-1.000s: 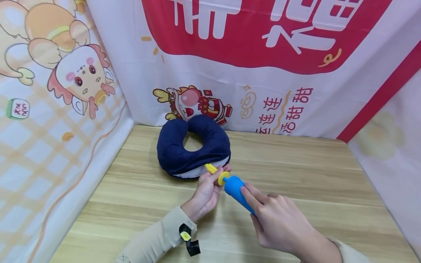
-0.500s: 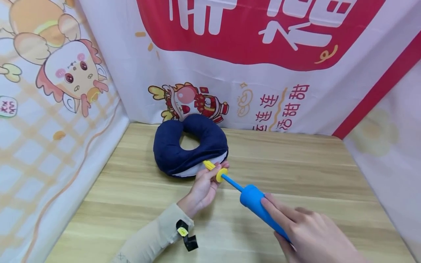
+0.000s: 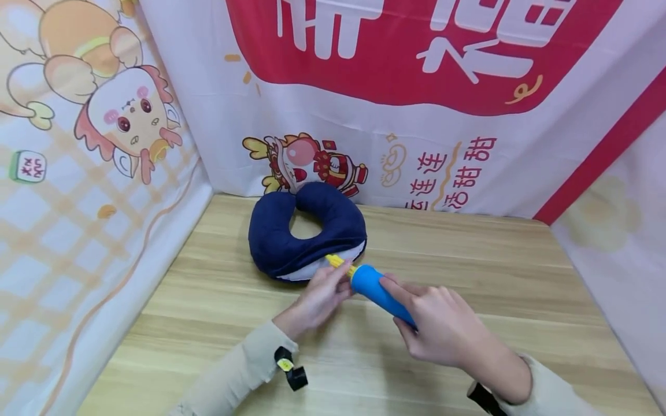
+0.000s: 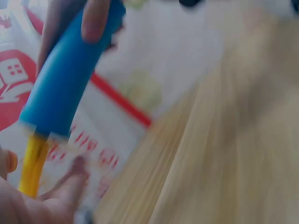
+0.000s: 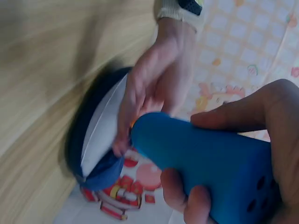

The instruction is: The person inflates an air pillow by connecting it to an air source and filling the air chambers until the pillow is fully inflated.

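Observation:
A hand pump with a blue handle (image 3: 382, 292) and a yellow nozzle end (image 3: 334, 261) slants between both hands. My left hand (image 3: 314, 300) holds the yellow part, its fingers partly hidden by the pump. Curled round the blue handle is my right hand (image 3: 442, 323). The handle sits right up against the yellow part, and no rod shows between them; the left wrist view has this yellow section (image 4: 33, 163) under the blue end. Behind the left hand lies a navy U-shaped neck pillow (image 3: 276, 237); the yellow tip overlaps its pale lower strip (image 5: 100, 123).
The wooden table (image 3: 468, 248) extends around the pillow and to the right. Printed cloth backdrops (image 3: 442, 121) rise behind it and on both sides. A black strap (image 3: 291, 372) hangs from the left sleeve.
My right hand first drew the blue handle back, baring a blue rod, then pushed it forward against the yellow part. The left hand keeps its hold, and the pillow stays on the table.

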Available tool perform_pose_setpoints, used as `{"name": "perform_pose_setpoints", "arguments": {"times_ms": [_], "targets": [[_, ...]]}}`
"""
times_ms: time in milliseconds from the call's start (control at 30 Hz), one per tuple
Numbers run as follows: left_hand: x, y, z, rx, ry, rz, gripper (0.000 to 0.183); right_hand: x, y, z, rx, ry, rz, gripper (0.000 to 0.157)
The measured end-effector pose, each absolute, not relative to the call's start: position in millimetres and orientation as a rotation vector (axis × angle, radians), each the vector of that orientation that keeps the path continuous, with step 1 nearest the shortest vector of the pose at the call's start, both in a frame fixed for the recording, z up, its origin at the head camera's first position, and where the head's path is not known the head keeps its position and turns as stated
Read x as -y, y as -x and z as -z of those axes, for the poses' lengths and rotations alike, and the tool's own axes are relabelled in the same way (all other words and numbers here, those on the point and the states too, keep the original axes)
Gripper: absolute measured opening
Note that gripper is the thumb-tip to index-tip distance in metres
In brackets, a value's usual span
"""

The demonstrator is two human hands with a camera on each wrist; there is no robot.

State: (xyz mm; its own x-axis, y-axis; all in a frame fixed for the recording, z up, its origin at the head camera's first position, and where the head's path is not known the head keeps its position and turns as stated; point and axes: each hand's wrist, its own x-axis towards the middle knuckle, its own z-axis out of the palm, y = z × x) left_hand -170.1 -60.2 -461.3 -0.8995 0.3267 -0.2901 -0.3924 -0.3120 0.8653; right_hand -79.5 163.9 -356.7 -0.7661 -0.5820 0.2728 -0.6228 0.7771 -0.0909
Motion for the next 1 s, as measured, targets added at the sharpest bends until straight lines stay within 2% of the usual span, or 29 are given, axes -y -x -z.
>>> {"name": "perform_pose_setpoints", "arguments": {"times_ms": [133, 267, 467, 600, 767, 1000], "targets": [[97.5, 181.0, 463.9, -2.219, -0.197, -1.828, 0.033, -174.9, 85.0, 358.1, 2.773, -0.993, -0.316, 0.061], [118.3, 189.3, 458.4, -2.918, -0.531, -1.318, 0.018, -184.7, 88.2, 359.5, 2.805, -1.004, -0.357, 0.064], [128.7, 200.4, 452.1, -3.217, -1.043, -0.801, 0.026, -191.4, 91.4, 367.9, 2.836, -1.000, -0.385, 0.067], [131.0, 210.4, 449.3, -3.204, -1.173, -0.592, 0.030, -197.0, 94.0, 378.3, 2.859, -0.969, -0.351, 0.072], [131.3, 221.8, 444.2, -3.147, -1.225, -0.617, 0.026, -200.2, 103.8, 400.1, 2.934, -0.828, -0.377, 0.080], [128.2, 226.4, 443.5, -3.112, -1.165, -0.677, 0.024, -185.2, 136.0, 444.2, 2.966, -0.692, -0.533, 0.076]]}}
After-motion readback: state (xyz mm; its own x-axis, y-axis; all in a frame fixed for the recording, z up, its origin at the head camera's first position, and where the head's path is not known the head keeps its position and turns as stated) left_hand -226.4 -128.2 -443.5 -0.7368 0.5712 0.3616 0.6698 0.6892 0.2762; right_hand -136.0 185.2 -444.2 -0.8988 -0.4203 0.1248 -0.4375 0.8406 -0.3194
